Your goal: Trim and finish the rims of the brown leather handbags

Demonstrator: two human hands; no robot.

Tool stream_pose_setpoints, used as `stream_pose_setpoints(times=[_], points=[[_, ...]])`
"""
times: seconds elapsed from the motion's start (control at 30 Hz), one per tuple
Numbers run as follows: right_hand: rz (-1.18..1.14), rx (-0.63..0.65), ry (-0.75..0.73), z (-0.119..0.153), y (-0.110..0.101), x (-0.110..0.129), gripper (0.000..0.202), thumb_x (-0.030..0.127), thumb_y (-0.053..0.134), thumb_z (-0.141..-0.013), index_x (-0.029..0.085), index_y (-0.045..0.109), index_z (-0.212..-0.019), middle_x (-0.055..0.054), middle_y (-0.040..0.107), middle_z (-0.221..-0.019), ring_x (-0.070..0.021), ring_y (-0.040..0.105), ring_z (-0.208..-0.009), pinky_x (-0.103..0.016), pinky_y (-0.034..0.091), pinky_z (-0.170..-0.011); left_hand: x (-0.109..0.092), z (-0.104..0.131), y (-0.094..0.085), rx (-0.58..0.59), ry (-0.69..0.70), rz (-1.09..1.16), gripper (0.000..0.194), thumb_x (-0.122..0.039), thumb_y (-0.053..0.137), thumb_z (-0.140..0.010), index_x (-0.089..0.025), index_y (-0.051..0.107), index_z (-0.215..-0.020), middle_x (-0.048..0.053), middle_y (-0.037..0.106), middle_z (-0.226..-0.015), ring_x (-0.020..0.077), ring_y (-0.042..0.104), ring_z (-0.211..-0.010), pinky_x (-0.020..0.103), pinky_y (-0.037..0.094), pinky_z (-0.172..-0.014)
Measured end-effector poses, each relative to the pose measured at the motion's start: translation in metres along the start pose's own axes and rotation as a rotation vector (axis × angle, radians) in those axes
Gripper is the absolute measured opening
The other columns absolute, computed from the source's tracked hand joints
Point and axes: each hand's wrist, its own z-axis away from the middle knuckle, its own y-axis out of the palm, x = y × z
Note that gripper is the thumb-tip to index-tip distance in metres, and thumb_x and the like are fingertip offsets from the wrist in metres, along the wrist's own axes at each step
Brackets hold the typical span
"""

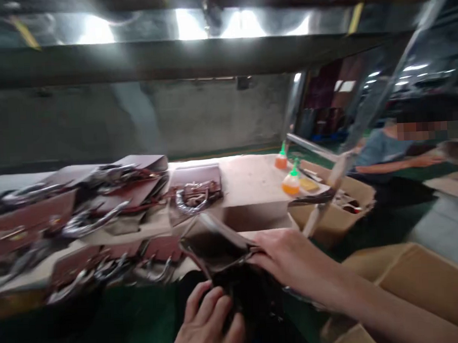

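A dark brown bag (217,243) with its mouth open is tilted in front of me, low in the middle of the head view. My right hand (280,252) is closed on the bag's right edge, thumb and fingers pinching it. Below the bag's near edge is my left hand (210,319), its fingers curled against the dark lower part. What lies under the left fingertips is blurred. Just beyond, a brown bag (197,178) with a wrapped handle lies on the paper-covered table (248,181).
More brown bags (120,196) with wrapped handles crowd the table's left side. Two bottles (290,183) with green tips stand at its right end. Cardboard boxes (427,284) are at the right. A person (383,152) sits beyond a metal post.
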Motion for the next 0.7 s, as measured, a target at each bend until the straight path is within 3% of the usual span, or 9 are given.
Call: stream_pose_setpoints(times=[0.13,0.27,0.5,0.6,0.7], points=[[-0.068,0.031,0.037,0.002,0.003,-0.02,0.018,0.028,0.043,-0.082,0.02,0.058,-0.085,-0.004,0.063,-0.079,-0.018,0.058,-0.075,-0.025,0.039,-0.065,0.003,0.002,-0.026,0.152,-0.081,0.032,0.013,-0.027,0.046,-0.073,-0.02,0.056,-0.077,0.002,0.056,-0.076,0.0176,0.049,-0.083,0.038,0.035,-0.091],[-0.052,0.069,0.071,0.007,0.005,-0.032,0.021,0.032,0.041,-0.081,0.021,0.059,-0.081,-0.003,0.063,-0.076,-0.0176,0.057,-0.072,-0.025,0.039,-0.062,0.015,0.012,-0.041,0.305,-0.114,0.071,0.012,-0.019,0.043,-0.077,-0.018,0.055,-0.076,0.003,0.056,-0.077,0.0159,0.049,-0.083,0.034,0.036,-0.092],[-0.287,0.214,0.118,0.009,-0.002,-0.042,0.022,0.036,0.044,-0.08,0.02,0.058,-0.085,0.0,0.063,-0.08,-0.0151,0.056,-0.071,-0.023,0.039,-0.062,0.051,0.055,-0.071,0.244,-0.031,-0.022,0.015,-0.026,0.041,-0.082,-0.023,0.056,-0.086,0.001,0.057,-0.093,0.0137,0.045,-0.098,0.024,0.034,-0.091],[-0.312,0.301,0.155,0.013,0.006,-0.046,0.027,0.04,0.043,-0.079,0.017,0.057,-0.072,-0.001,0.06,-0.067,-0.015,0.055,-0.062,-0.023,0.038,-0.055,0.048,0.069,-0.081,0.154,-0.08,-0.054,0.009,-0.029,0.048,-0.078,-0.025,0.056,-0.079,0.001,0.055,-0.098,0.0165,0.044,-0.102,0.028,0.035,-0.088],[-0.317,0.317,0.159,0.014,0.022,-0.049,0.026,0.038,0.043,-0.079,0.017,0.056,-0.07,-0.001,0.058,-0.065,-0.0148,0.053,-0.06,-0.024,0.037,-0.054,0.036,0.073,-0.082,0.195,-0.215,-0.077,0.015,-0.039,0.053,-0.072,-0.024,0.056,-0.075,0.003,0.055,-0.099,0.0218,0.045,-0.101,0.037,0.034,-0.087]])
